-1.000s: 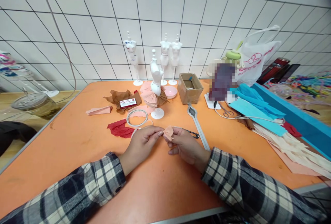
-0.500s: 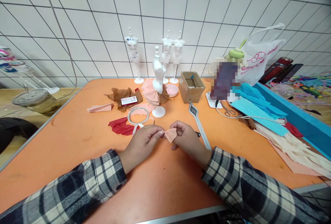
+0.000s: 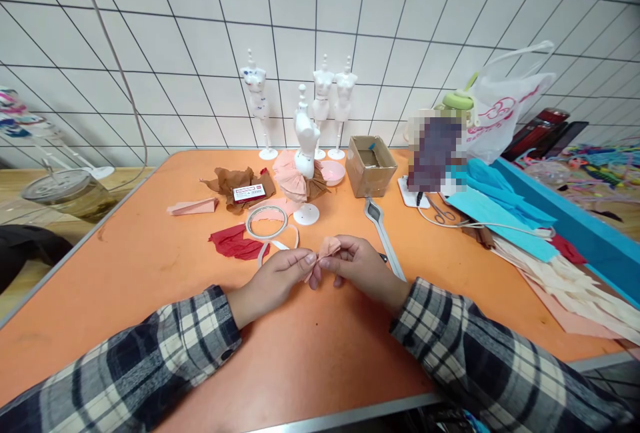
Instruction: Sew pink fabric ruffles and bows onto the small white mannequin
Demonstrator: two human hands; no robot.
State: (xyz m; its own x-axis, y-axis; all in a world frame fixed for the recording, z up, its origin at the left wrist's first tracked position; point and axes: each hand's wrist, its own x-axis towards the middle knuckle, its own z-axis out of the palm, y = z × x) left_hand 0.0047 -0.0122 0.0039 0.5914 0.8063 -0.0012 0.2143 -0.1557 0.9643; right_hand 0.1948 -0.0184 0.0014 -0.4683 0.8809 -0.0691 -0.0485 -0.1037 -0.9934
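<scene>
Joining left hand [image 3: 277, 278] and right hand [image 3: 367, 269], below frame centre: peach paper [image 3: 330, 246], fingertip-pinched by both, flare apparently nearer the right.

Bright, even light — glint on the metal table edge [image 3: 320, 421] — dark vignette upper right

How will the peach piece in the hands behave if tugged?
The peach piece is likely light and floppy, looking thin and gathered where the left hand and right hand pinch it. It also looks papery, so it may tear easily.
</scene>
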